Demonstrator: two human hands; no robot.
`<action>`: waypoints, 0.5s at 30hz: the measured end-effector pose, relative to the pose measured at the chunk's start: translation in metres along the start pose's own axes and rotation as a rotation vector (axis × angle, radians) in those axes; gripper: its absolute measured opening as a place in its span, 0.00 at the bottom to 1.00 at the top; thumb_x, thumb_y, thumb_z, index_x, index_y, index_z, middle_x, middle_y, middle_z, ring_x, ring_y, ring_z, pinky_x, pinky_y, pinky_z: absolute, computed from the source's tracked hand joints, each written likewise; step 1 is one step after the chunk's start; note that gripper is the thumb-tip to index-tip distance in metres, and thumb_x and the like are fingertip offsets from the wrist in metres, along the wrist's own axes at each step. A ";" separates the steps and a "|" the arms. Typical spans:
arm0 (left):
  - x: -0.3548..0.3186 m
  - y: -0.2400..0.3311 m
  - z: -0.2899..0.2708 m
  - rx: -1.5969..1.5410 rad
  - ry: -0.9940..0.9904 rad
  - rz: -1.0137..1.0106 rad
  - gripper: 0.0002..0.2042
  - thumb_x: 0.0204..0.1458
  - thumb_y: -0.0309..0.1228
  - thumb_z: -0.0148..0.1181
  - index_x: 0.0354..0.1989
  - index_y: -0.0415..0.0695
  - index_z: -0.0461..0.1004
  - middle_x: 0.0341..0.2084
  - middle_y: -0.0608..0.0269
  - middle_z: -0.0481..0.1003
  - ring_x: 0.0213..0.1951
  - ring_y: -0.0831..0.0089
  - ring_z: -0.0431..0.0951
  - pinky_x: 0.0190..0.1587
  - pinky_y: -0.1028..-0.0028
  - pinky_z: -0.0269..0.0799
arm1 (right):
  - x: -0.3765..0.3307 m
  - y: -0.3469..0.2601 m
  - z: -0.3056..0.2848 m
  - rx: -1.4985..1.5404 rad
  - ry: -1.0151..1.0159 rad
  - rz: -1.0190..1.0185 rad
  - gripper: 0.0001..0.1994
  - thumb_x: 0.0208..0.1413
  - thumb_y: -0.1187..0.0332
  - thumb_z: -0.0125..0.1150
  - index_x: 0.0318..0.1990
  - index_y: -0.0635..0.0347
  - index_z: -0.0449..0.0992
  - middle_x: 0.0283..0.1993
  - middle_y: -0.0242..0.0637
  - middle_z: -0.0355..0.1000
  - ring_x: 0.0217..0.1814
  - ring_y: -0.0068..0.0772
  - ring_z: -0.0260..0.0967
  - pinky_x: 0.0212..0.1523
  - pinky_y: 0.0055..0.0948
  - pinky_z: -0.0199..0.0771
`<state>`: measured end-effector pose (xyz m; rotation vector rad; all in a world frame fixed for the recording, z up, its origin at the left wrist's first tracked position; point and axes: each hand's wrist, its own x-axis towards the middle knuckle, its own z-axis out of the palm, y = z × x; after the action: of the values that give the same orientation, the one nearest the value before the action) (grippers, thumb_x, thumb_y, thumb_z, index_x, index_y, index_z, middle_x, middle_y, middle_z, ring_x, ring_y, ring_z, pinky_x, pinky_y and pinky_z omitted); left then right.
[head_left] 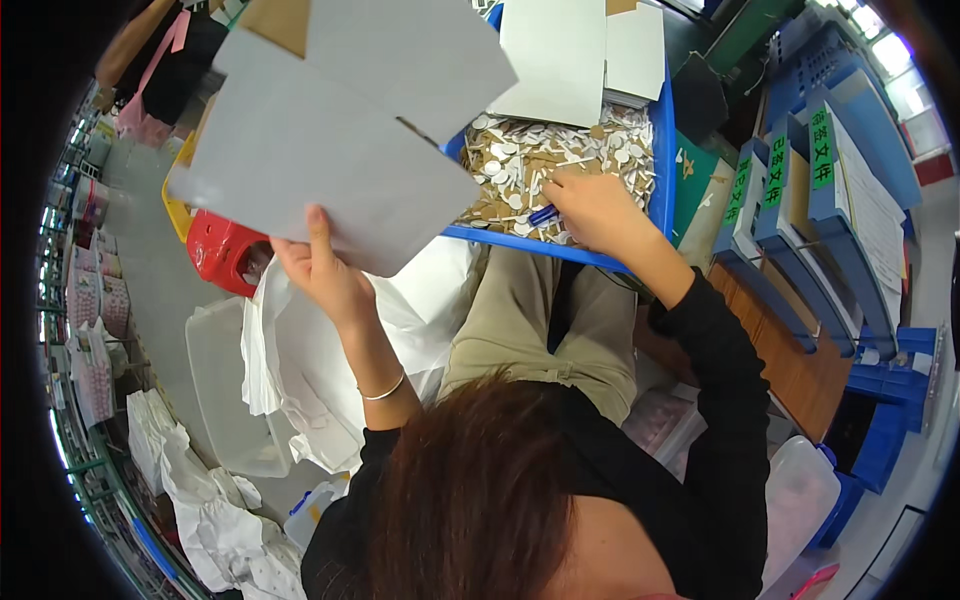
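1. Far left, there's a heap of crumpled white paper [195,510] down low, with a clear plastic tub [203,395] just beyond it.
2. Next up, a red container [212,250] with a dark opening, partly tucked behind the big board.
3. That board is a white cardboard sheet [320,150], tilted up in the air with one corner overlapping the bin, and a brown patch near its top.
4. Left hand [325,275] is pinching the sheet's lower edge, thumb on the face you can see.
5. Middle: a blue bin [540,247] full of white and brown cardboard scraps [510,165], more white boards [550,60] at its far end.
6. Right hand [600,215] is over the scraps, curled around a slim blue tool [543,214]. Fingers hide most of it, so can't tell what kind.
7. Far right, blue file holders [790,245] with green labels, lined up on a wooden surface [785,365].
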<state>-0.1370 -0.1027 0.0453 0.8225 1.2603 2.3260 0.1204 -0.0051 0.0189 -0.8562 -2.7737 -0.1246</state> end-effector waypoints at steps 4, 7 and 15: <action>0.000 -0.018 0.018 -0.061 -0.108 -0.128 0.13 0.56 0.26 0.53 0.48 0.37 0.61 0.39 0.58 0.71 0.39 0.77 0.72 0.45 0.82 0.65 | -0.005 -0.010 -0.023 -0.007 0.153 0.079 0.05 0.38 0.74 0.55 0.21 0.58 0.64 0.24 0.35 0.65 0.18 0.41 0.63 0.20 0.28 0.63; 0.004 -0.033 0.043 -0.041 -0.176 -0.232 0.10 0.55 0.27 0.54 0.42 0.38 0.63 0.34 0.61 0.71 0.33 0.79 0.70 0.38 0.84 0.66 | -0.041 -0.008 -0.068 0.079 0.271 0.171 0.06 0.39 0.74 0.55 0.20 0.58 0.63 0.20 0.33 0.63 0.17 0.37 0.59 0.19 0.25 0.60; -0.050 -0.077 0.118 0.089 -0.454 -0.379 0.11 0.51 0.28 0.56 0.38 0.36 0.64 0.26 0.61 0.68 0.26 0.78 0.67 0.29 0.81 0.65 | -0.104 -0.052 -0.075 0.665 1.476 0.506 0.19 0.59 0.60 0.36 0.20 0.60 0.63 0.22 0.49 0.68 0.18 0.34 0.64 0.22 0.25 0.65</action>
<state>-0.0196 -0.0160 0.0154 0.9742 1.1961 1.6794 0.1893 -0.1155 0.0652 -0.7388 -1.0694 0.1847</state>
